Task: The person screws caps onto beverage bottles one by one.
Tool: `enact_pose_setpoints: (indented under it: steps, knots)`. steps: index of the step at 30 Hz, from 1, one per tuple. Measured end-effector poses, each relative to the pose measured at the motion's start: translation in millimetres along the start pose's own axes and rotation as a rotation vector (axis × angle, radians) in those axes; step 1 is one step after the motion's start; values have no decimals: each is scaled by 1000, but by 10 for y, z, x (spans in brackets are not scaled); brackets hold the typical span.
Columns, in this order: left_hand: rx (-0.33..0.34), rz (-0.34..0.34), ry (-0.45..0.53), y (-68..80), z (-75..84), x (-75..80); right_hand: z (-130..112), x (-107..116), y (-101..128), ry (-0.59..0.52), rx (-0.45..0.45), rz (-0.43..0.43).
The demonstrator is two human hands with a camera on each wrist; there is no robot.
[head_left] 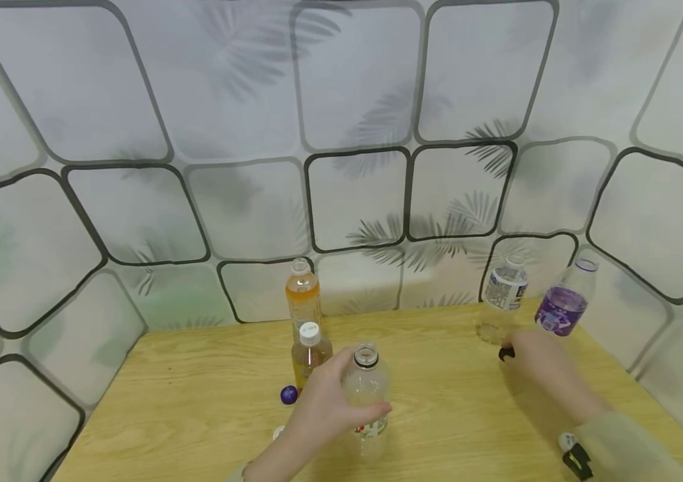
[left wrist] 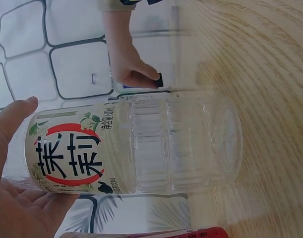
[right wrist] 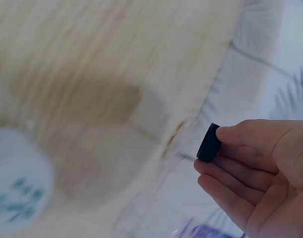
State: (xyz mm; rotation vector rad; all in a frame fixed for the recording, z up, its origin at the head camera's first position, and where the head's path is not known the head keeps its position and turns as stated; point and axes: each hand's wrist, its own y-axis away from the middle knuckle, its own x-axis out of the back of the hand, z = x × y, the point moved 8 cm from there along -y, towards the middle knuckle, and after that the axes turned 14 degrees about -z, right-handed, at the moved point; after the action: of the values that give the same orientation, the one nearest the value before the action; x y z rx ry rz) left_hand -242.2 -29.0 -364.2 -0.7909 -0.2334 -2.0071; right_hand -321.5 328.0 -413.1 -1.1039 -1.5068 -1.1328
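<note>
A clear, uncapped plastic bottle [head_left: 368,381] with a jasmine-drink label [left wrist: 69,156] stands upright on the table. My left hand [head_left: 328,402] holds it around its upper part, thumb on the near side in the head view. To the right, my right hand [head_left: 539,361] pinches a black bottle cap [right wrist: 209,143] between thumb and fingertips, above the table. Just beyond that hand stand an uncapped clear bottle [head_left: 505,288] and an uncapped bottle with a purple label [head_left: 562,309]. The hand hides part of their bases.
Left of the held bottle stand a white-capped amber bottle [head_left: 310,351] and, behind it, an uncapped orange-topped bottle [head_left: 302,288]. A purple cap [head_left: 288,395] and a partly hidden white cap [head_left: 278,432] lie on the wooden table [head_left: 197,388]. Patterned walls [head_left: 356,201] surround it.
</note>
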Motion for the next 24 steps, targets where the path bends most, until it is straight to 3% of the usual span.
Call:
enact_pose_setpoints:
  steps: [7, 13, 24]
  knots:
    - [5, 9, -16, -6, -5, 3, -506, 204, 30, 90, 80, 53]
    - [7, 5, -15, -11, -11, -4, -846, 350, 85, 88, 102, 47]
    - [-4, 0, -10, -13, -26, -16, -1506, 584, 311, 148, 258, 162]
